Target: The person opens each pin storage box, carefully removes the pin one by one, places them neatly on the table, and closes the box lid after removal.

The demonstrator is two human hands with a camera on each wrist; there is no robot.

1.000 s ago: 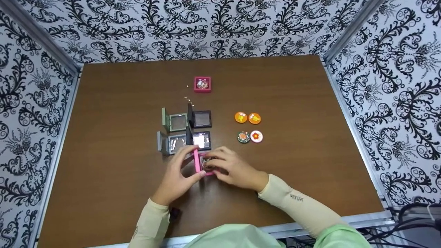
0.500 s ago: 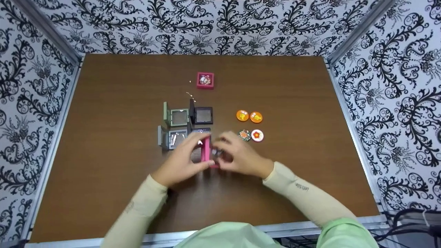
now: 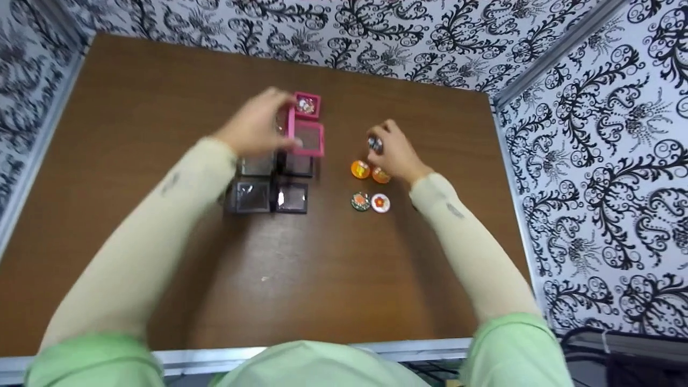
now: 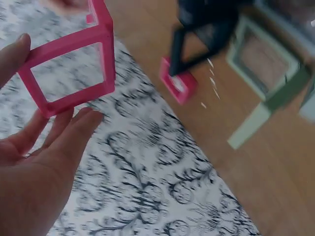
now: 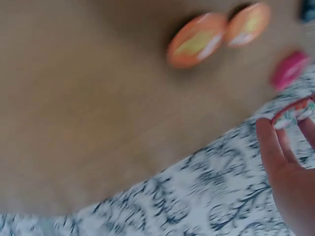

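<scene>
The left hand is pinching the pink frame over the bench; the right hand is gripping a patterned badge near the orange badges. Badge and frame, close together moments earlier, are now standing apart, suggesting completed removal.

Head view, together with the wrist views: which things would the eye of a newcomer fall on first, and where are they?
Probably the bright pink frame comes first, held open by the left hand above the brown table. Next may be the two orange discs on the table, near the right hand, which grips a patterned disc. Black-and-white scrollwork covers the walls around.
</scene>
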